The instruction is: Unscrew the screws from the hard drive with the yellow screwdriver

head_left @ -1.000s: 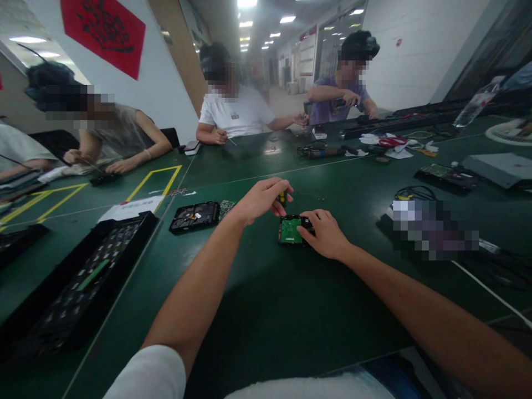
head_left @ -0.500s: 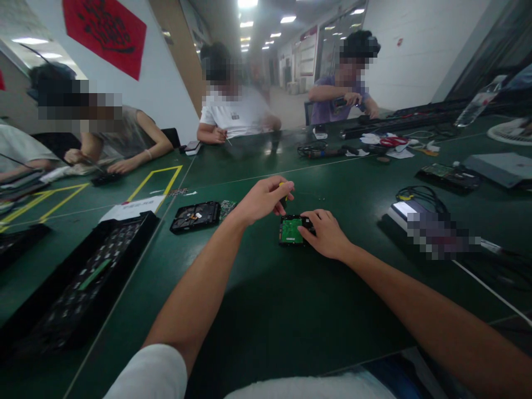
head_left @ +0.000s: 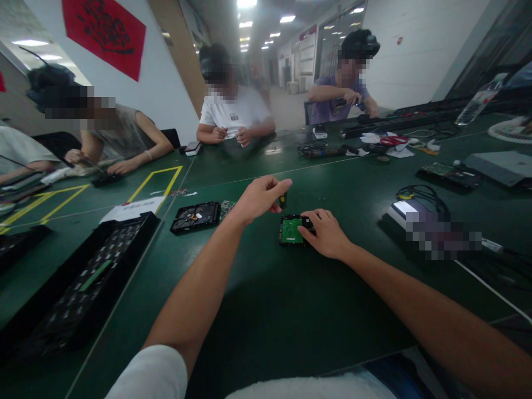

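In front of me on the green table lies a hard drive [head_left: 291,230], its green circuit board facing up. My right hand [head_left: 328,235] grips its right side, thumb over the board and fingers along the far edge. Just beyond the drive's far left edge, my left hand [head_left: 266,197] has its fingers closed around a small black-and-yellow screwdriver [head_left: 283,200], held roughly upright. Most of the tool is hidden by the fingers, and I cannot tell whether its tip touches the drive.
Left of my left hand are another hard drive [head_left: 195,217] and a loose circuit board [head_left: 226,208]. A long black tray [head_left: 137,233] stands farther left. Cables [head_left: 432,202] and a device with a lit screen [head_left: 405,209] lie right. Several people sit across the table.
My left hand's fingers have shifted on the screwdriver, with the thumb now stretched out and the handle showing lower. My right hand and the hard drive have stayed in place.
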`<action>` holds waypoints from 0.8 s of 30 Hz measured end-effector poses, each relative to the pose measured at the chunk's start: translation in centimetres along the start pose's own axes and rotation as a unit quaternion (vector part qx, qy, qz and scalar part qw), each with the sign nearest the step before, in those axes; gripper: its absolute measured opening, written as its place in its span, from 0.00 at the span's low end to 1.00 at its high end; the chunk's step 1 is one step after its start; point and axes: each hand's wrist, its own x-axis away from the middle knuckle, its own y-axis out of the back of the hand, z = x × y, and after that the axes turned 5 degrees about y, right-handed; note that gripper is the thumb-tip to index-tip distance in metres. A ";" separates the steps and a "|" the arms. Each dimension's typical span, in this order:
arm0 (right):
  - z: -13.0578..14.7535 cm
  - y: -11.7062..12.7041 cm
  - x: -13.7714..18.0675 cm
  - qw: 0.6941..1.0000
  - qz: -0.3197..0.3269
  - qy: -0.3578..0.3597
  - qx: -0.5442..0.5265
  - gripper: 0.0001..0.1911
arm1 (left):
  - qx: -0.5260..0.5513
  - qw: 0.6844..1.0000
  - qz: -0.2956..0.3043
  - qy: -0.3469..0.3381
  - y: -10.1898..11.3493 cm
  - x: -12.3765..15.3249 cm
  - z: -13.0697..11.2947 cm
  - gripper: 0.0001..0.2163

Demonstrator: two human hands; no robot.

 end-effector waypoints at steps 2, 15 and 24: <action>0.0 0.0 0.0 1.000 0.002 -0.002 0.001 0.25 | 0.007 1.000 0.017 -0.002 0.0 0.1 -0.1 0.18; 0.0 -0.1 0.0 1.000 -0.001 0.009 0.006 0.25 | 0.122 0.989 0.071 0.033 -0.1 0.2 -0.3 0.15; 0.0 0.0 0.0 1.000 -0.004 0.006 -0.001 0.25 | 0.002 1.000 0.000 0.008 0.1 -0.1 0.1 0.19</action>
